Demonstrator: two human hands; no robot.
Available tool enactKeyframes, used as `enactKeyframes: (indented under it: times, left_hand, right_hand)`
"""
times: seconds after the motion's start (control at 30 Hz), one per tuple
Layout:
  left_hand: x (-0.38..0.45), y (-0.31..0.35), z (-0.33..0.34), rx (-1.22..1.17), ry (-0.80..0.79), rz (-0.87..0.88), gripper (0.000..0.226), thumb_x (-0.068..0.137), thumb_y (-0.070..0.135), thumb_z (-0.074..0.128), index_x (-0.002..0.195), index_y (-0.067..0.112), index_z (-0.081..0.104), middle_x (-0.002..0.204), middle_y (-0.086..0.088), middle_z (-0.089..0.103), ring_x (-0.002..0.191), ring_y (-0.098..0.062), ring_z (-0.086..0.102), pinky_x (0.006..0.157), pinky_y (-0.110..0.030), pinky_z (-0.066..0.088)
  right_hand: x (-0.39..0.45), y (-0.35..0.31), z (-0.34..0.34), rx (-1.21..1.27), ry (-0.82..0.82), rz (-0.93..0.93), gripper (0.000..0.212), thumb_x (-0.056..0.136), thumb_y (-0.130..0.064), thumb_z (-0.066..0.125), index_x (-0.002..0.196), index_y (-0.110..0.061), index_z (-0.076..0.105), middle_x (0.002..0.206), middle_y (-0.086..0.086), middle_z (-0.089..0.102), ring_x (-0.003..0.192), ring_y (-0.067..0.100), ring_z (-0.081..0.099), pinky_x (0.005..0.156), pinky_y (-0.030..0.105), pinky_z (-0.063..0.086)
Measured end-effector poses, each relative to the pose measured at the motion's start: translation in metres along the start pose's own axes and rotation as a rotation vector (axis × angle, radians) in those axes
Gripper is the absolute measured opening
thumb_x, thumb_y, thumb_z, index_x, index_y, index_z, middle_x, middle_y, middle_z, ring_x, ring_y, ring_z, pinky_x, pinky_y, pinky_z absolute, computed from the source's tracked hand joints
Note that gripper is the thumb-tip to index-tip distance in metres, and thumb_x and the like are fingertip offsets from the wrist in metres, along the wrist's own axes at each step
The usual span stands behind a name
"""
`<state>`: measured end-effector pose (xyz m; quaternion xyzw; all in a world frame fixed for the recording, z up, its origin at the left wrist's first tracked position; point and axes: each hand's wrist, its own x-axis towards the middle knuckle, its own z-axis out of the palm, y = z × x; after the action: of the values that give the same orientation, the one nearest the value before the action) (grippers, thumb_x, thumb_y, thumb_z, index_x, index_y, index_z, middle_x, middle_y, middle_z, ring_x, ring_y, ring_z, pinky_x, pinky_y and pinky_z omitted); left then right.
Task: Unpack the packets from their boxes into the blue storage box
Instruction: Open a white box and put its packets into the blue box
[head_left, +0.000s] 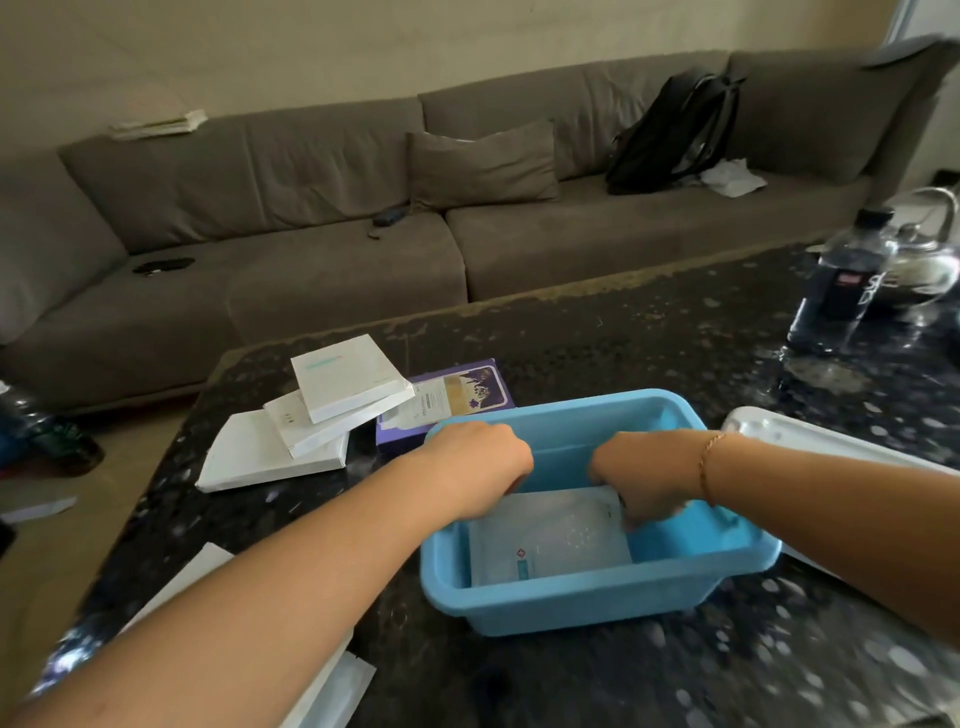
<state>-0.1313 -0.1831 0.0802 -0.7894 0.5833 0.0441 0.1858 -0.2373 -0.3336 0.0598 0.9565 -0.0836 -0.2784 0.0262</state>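
Blue storage box (597, 597), lower centre on table (675, 338): left hand (475, 467) and right hand (641, 478) are gripping white packets (550, 535) inside; boxes (311, 421) are lying stacked left.

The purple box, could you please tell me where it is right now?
In the head view, the purple box lies on the dark table, just behind the blue storage box's far-left corner, right of the stacked white boxes.

White packets (550, 535) inside blue storage box (597, 597)
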Motion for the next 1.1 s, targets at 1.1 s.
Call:
enactKeyframes:
  times: [1.1]
  left_hand:
    - [-0.176, -0.021, 0.063, -0.545, 0.829, -0.25, 0.017, 0.088, 0.043, 0.059, 0.09, 0.027, 0.061, 0.079, 0.016, 0.054, 0.073, -0.007, 0.053, 0.062, -0.026, 0.05]
  right_hand:
    - [-0.108, -0.129, -0.01, 0.856, 1.076, -0.531, 0.009, 0.084, -0.042, 0.065, 0.088, -0.033, 0.066, 0.074, -0.017, 0.067, 0.055, 0.007, 0.062, 0.051, 0.015, 0.047]
